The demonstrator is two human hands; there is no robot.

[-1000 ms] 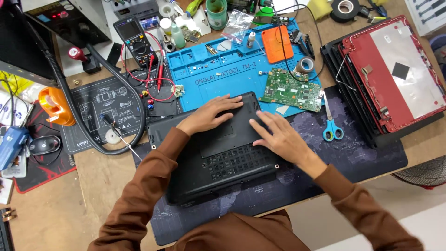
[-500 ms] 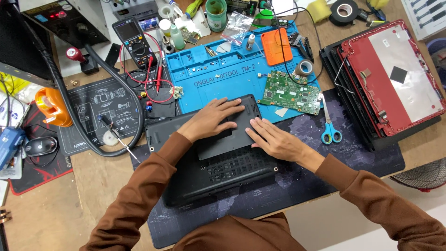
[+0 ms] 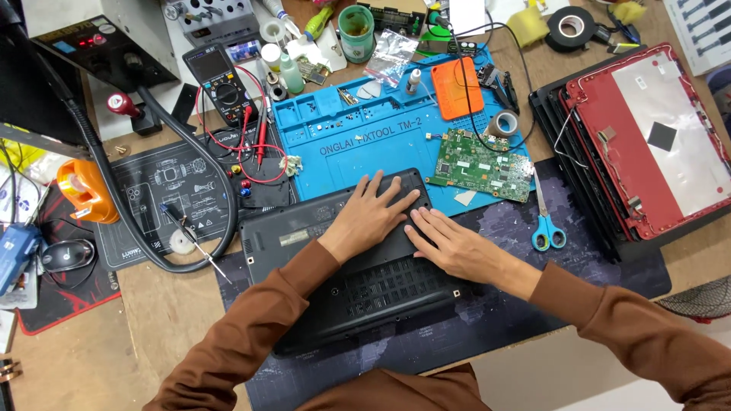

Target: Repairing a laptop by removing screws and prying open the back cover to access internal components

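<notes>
I see the wooden workbench [image 3: 152,320] crowded from edge to edge, and over its middle lies a dark printed desk mat [image 3: 601,266], there, I judge, to give soft footing to whatever gets opened up. On that mat, bottom side up, sits the black laptop [image 3: 343,304], turned a little askew so its vented underside faces me. Its upper edge overlaps the blue silicone repair mat [image 3: 343,137], whose moulded trays hold screws and small parts so that they do not roll away.

To the right a red laptop lid [image 3: 655,137] rests inner face up on a stack of dark panels, set well apart from the black machine, out of the way.

My left hand [image 3: 371,215] lies flat on the laptop's far panel, fingers spread toward its upper edge. My right hand [image 3: 449,245] lies flat just beside it, fingertips almost meeting the left thumb side. Both are open palms pressing down; neither is closed around anything. They look placed to bear on the cover plate near the battery end.

Just beyond the laptop's upper right corner, a bare green circuit board [image 3: 478,166] rests on the blue mat. Blue-handled scissors [image 3: 545,227] lie on the dark mat between laptop and red lid. A multimeter [image 3: 218,76] with red leads sits at upper left.
</notes>
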